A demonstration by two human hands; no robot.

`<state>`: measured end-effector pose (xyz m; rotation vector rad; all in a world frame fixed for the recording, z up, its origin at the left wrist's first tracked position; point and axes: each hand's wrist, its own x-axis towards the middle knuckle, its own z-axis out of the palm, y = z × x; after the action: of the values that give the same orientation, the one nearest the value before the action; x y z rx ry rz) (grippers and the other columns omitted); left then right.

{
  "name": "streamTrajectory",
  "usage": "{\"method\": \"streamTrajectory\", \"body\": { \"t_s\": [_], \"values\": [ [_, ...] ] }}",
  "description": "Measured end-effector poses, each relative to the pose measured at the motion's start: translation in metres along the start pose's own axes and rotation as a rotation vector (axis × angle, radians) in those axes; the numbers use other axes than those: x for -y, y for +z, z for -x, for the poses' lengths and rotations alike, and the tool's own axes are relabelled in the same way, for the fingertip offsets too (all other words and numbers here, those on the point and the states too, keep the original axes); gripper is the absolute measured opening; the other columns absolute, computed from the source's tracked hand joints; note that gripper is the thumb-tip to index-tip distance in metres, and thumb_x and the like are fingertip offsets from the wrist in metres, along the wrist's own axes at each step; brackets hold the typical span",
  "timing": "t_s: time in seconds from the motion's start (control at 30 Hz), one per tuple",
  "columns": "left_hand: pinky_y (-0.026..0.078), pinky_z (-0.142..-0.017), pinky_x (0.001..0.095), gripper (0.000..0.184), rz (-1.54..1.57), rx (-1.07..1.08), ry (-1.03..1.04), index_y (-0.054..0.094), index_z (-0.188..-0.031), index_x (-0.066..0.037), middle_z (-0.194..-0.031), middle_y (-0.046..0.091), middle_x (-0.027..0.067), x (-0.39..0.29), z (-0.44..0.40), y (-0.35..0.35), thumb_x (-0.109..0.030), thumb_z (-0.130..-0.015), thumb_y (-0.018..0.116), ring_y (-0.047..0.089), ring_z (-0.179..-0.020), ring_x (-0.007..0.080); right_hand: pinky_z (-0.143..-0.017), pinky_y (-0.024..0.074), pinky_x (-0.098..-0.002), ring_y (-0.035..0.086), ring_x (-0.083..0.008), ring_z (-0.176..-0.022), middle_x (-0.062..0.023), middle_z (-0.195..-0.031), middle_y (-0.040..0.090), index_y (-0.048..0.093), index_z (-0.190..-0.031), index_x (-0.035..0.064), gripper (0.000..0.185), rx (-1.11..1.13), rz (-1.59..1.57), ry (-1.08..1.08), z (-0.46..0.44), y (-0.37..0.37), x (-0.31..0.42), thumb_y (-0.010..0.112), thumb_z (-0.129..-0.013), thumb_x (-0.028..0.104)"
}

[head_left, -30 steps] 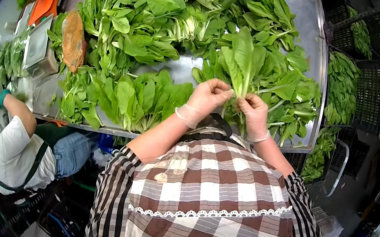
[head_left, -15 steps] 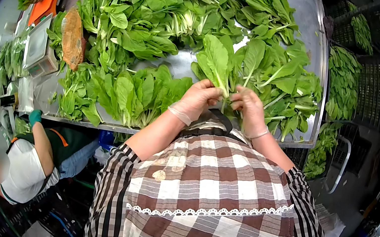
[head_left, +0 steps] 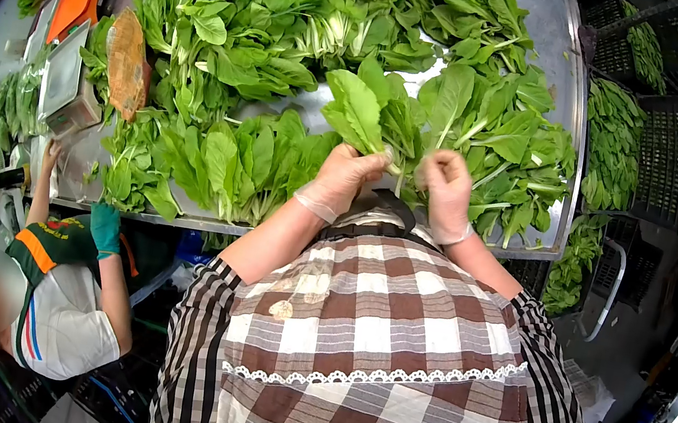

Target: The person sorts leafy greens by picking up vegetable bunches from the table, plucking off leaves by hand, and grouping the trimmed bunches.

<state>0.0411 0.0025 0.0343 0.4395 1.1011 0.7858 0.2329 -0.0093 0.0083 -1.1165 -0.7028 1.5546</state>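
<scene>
In a clear glove, my left hand [head_left: 344, 181] is closed round the stem end of a leafy green [head_left: 359, 112], its leaves pointing up and away from me. My right hand [head_left: 446, 198], gloved too, is a short way to the right with fingers curled in a pinch. Motion smears its fingertips, and anything between them is too small to make out. Just beyond both hands lies a loose pile of leafy greens [head_left: 504, 136]. To the left of my left hand, a row of greens [head_left: 244, 162] stands along the near edge of the metal table [head_left: 563, 79].
Larger heaps of greens [head_left: 250, 44] cover the far table. At left are a brown slab [head_left: 128, 64], a scale [head_left: 65, 81] and an orange board [head_left: 76, 2]. A co-worker [head_left: 71, 310] with a green glove stands lower left. Crates of greens [head_left: 609, 149] line the right.
My left hand has shifted slightly left with the leafy green, whose leaves tilt further left. My right hand's fingers have curled in. The co-worker has turned, the green-gloved hand moving right.
</scene>
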Motion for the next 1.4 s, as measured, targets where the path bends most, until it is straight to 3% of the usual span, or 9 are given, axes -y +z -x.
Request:
{"method": "streamTrajectory", "body": {
  "t_s": [0.1,0.3,0.43,0.73,0.83,0.87,1.0,1.27,1.4],
  "values": [
    [0.047,-0.075,0.0267,0.022,0.040,-0.040,0.110,0.063,-0.107,-0.008,-0.100,0.066,0.0007,-0.006,0.006,0.002,-0.013,-0.087,0.070,0.060,-0.087,0.0114,-0.057,0.0480,-0.0217,0.058,-0.0105,-0.067,-0.0058,-0.085,0.065,0.057,-0.102,0.0025,0.015,-0.214,-0.051,0.030,-0.014,-0.011,0.004,0.063,-0.093,0.014],
    [0.046,-0.078,0.0278,0.024,0.058,-0.084,0.105,0.062,-0.111,-0.010,-0.102,0.066,0.0002,-0.005,0.009,-0.008,-0.013,-0.088,0.068,0.060,-0.092,0.0123,-0.063,0.0524,-0.0354,0.068,-0.0264,-0.071,-0.0102,-0.075,0.068,0.066,-0.098,0.0052,0.032,0.058,1.194,0.022,-0.024,-0.011,-0.004,0.073,-0.081,0.031],
    [0.046,-0.078,0.0271,0.025,0.077,-0.102,0.094,0.062,-0.112,-0.010,-0.100,0.066,0.0002,-0.008,0.013,-0.007,-0.014,-0.088,0.069,0.061,-0.092,0.0124,-0.067,0.0522,-0.0410,0.068,-0.0312,-0.075,-0.0125,-0.078,0.070,0.068,-0.094,0.0082,0.035,-0.009,1.362,0.046,-0.035,-0.006,-0.017,0.075,-0.077,0.038],
    [0.046,-0.077,0.0264,0.025,0.021,-0.083,0.060,0.062,-0.112,-0.011,-0.102,0.067,0.0014,0.000,0.009,-0.006,-0.014,-0.088,0.068,0.063,-0.090,0.0124,-0.068,0.0529,-0.0396,0.068,-0.0319,-0.073,-0.0161,-0.081,0.070,0.072,-0.087,0.0079,0.034,-0.013,1.175,0.071,-0.044,-0.013,-0.016,0.072,-0.078,0.040],
    [0.046,-0.076,0.0260,0.024,0.002,-0.064,0.063,0.062,-0.112,-0.011,-0.102,0.067,0.0015,0.000,0.009,-0.006,-0.014,-0.089,0.067,0.063,-0.089,0.0119,-0.065,0.0528,-0.0370,0.068,-0.0270,-0.067,-0.0155,-0.079,0.070,0.072,-0.086,0.0048,0.030,-0.058,0.942,0.189,-0.051,-0.024,-0.025,0.072,-0.079,0.034],
    [0.046,-0.076,0.0258,0.024,0.011,-0.070,0.069,0.062,-0.113,-0.011,-0.102,0.067,0.0014,-0.001,0.011,-0.005,-0.014,-0.089,0.067,0.063,-0.089,0.0118,-0.057,0.0498,-0.0298,0.063,-0.0180,-0.058,-0.0111,-0.073,0.068,0.069,-0.086,0.0021,0.023,-0.087,0.663,0.215,-0.052,-0.033,-0.041,0.070,-0.084,0.025],
    [0.046,-0.076,0.0261,0.027,0.048,-0.079,0.068,0.061,-0.115,-0.009,-0.103,0.067,0.0013,-0.003,0.010,-0.004,-0.016,-0.089,0.067,0.062,-0.090,0.0114,-0.046,0.0376,-0.0178,0.050,-0.0053,-0.050,-0.0022,-0.066,0.062,0.063,-0.088,0.0044,0.015,-0.014,0.212,0.352,-0.023,-0.007,0.021,0.064,-0.091,0.020],
    [0.047,-0.072,0.0246,0.027,-0.039,-0.011,-0.020,0.063,-0.114,-0.008,-0.101,0.068,0.0011,0.005,-0.002,0.000,-0.015,-0.088,0.068,0.061,-0.083,0.0097,-0.052,0.0448,-0.0192,0.058,-0.0073,-0.057,-0.0040,-0.068,0.064,0.065,-0.089,0.0013,0.017,0.293,0.237,0.420,-0.001,0.013,0.031,0.064,-0.091,0.018],
    [0.047,-0.069,0.0248,0.027,0.031,-0.042,0.038,0.064,-0.108,-0.005,-0.094,0.068,0.0011,-0.002,0.007,0.010,-0.017,-0.086,0.072,0.062,-0.081,0.0103,-0.054,0.0469,-0.0205,0.059,-0.0086,-0.058,-0.0055,-0.071,0.065,0.065,-0.091,0.0004,0.016,0.262,0.234,0.359,-0.001,0.011,0.022,0.061,-0.093,0.016]
  ]
}}
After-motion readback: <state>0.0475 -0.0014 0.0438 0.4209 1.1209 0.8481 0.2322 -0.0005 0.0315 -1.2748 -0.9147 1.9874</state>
